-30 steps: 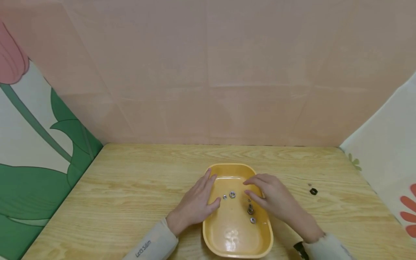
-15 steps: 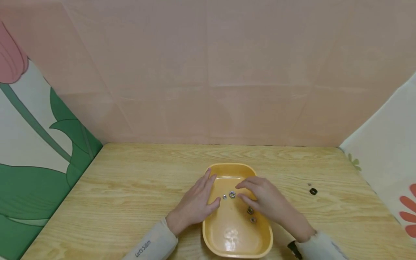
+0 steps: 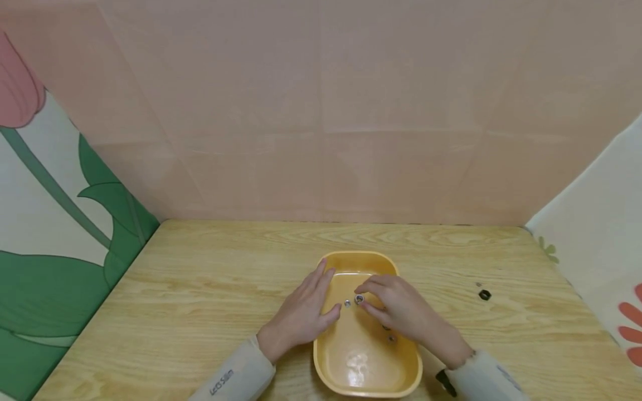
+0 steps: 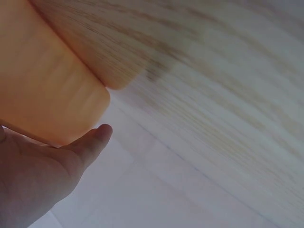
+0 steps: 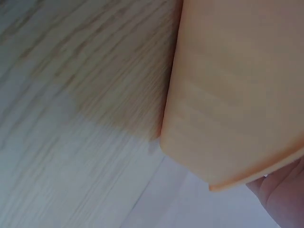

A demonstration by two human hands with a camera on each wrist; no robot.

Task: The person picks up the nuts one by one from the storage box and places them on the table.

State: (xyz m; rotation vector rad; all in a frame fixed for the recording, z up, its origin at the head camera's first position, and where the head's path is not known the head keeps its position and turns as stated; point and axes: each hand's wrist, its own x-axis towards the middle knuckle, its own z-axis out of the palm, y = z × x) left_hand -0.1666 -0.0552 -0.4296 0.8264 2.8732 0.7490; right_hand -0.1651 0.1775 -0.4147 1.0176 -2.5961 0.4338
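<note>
A yellow plastic tray (image 3: pixel 368 384) stands on the wooden table. My left hand (image 3: pixel 300 320) rests over its left rim, fingers extended and thumb reaching inside. In the left wrist view, the hand's thumb (image 4: pixel 95 142) shows beside the tray's outer wall. My right hand (image 3: pixel 401 306) reaches over the right side and pinches a silver hex nut (image 3: pixel 359 299) between thumb and fingertips, low in the tray. A smaller nut (image 3: pixel 348 303) lies just left of it. Another small silver nut (image 3: pixel 392 338) lies below the right hand, which mostly covers a darker metal piece.
On the table right of the tray lie a black hex nut (image 3: pixel 484 294) and a tiny metal piece (image 3: pixel 478 284). A pink sheet (image 3: pixel 321 111) rises behind the table. Printed floral panels (image 3: pixel 55 234) flank both sides.
My right hand has moved left and inward across the tray, its thumb and fingertips coming to either side of the larger silver nut. My left hand has stayed at the rim.
</note>
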